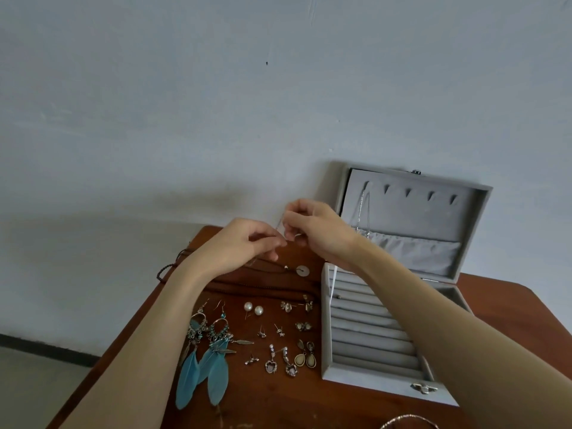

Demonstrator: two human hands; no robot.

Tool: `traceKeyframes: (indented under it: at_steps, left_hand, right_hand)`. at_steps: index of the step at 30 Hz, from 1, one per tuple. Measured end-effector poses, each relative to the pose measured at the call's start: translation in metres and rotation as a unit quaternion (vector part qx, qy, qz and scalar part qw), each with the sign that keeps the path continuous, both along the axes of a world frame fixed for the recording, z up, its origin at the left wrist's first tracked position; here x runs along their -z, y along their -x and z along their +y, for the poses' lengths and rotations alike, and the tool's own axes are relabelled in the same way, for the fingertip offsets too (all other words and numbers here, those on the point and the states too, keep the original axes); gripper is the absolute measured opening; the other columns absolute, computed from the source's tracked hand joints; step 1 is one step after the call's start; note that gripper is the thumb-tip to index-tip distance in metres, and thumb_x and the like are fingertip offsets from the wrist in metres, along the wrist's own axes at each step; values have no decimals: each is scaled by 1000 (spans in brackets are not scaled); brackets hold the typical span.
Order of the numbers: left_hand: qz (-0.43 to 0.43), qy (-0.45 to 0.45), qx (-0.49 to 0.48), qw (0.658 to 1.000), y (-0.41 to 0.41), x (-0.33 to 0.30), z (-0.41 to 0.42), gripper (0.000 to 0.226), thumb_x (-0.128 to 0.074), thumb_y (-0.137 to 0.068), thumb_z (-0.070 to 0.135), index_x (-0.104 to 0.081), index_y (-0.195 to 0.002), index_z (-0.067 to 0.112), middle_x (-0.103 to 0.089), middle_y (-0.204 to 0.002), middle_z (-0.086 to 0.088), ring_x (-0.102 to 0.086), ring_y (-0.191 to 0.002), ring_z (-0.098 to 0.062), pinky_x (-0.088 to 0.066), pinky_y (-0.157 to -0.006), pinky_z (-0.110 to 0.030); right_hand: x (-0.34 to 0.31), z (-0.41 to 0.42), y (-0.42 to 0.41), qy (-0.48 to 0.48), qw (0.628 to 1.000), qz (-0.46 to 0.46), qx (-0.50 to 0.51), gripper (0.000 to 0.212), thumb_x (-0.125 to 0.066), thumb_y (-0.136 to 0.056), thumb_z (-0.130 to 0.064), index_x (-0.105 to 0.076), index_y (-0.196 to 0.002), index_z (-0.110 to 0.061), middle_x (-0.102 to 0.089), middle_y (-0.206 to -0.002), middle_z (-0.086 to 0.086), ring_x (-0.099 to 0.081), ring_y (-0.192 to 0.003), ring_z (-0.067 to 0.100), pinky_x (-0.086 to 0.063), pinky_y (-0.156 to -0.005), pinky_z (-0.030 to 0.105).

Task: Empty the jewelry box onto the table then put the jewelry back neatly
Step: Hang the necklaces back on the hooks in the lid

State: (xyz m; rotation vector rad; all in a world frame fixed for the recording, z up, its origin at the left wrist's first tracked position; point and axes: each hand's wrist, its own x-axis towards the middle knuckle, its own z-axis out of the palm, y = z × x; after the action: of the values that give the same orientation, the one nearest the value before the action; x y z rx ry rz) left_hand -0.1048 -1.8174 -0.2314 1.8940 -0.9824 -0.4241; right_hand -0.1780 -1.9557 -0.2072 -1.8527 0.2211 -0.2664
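Hands meet above the worktop: my left hand and right hand pinch a thin chain, fingers curled; jewelry box sits open at three o'clock; feather earrings lie at seven o'clock.

I hold both bare forearms stretched forward, my left hand and right hand raised close together, fingertips curled and pinched toward each other.
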Motion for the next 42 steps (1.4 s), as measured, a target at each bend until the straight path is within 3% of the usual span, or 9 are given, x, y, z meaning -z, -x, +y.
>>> traceKeyframes:
  at_steps: [4,11,18,24,29,33,35,38,42]
  left_hand:
    - [5,12,2,1000,5,-12,5,16,-55,-91,22,-70,-85,25,-57,-54,10,-53,-53,-5,-45,-64,-23]
    - [-25,67,-13,997,22,-38,8,14,-60,-86,22,-69,-80,30,-61,-64,10,-50,-58,0,-42,-62,-12]
    - [-91,89,3,992,59,-57,-7,7,-64,-82,27,-70,-79,30,-69,-81,16,-61,-76,2,-45,-75,-16]
    - [-162,41,-14,986,77,-68,-37,9,-62,-85,27,-68,-79,29,-66,-76,14,-58,-72,3,-41,-69,-12]
    - [-183,39,-98,977,82,-59,-76,12,-65,-84,29,-71,-79,20,-65,-74,14,-55,-70,5,-39,-59,-1]
    - [-191,93,-186,959,85,-56,-108,20,-67,-83,28,-70,-76,10,-67,-72,1,-60,-66,-8,-46,-60,-12]
    - [-196,105,-219,950,83,-56,-123,28,-64,-84,32,-66,-71,7,-66,-68,-6,-62,-70,-23,-51,-66,-31]
    - [-198,90,-240,946,80,-59,-143,36,-60,-86,37,-58,-64,8,-54,-56,-2,-55,-64,-27,-43,-58,-31]
    - [-192,67,-266,942,77,-60,-157,48,-58,-87,38,-39,-50,15,-38,-48,2,-39,-52,-23,-27,-46,-26]
  right_hand:
    - [-8,-14,18,-37,999,-11,19,21,-44,-92,2,-51,-79,-12,-49,-64,4,-44,-54,13,-36,-50,19]
    - [6,-32,55,-101,995,1,14,21,-40,-95,0,-60,-94,-8,-47,-64,2,-45,-52,10,-38,-49,18]
    - [-10,-27,94,-172,979,35,-103,42,-47,-80,-46,-62,-90,-8,-49,-50,-1,-54,-56,15,-47,-66,25]
    - [-21,-44,111,-191,978,-9,-86,21,-52,-89,-24,-61,-80,-7,-26,-47,-8,-25,-43,8,-29,-47,18]
    - [-25,-73,114,-41,995,-1,87,24,-58,-90,-23,-65,-70,-12,-31,-39,-10,-25,-37,7,-27,-38,16]
    - [-34,-89,105,171,966,-19,193,20,-62,-87,-25,-68,-71,-14,-46,-50,-8,-39,-40,3,-31,-44,11]
    - [-37,-95,99,205,949,-32,236,27,-59,-89,-25,-65,-72,-5,-47,-53,-1,-39,-48,8,-31,-45,11]
    - [-39,-102,89,203,930,-48,303,41,-54,-91,-27,-64,-78,11,-55,-63,25,-41,-58,18,-34,-55,26]
    - [-40,-102,79,185,919,-34,345,51,-52,-91,-23,-37,-45,-8,-34,-44,7,-30,-47,18,-27,-48,29]
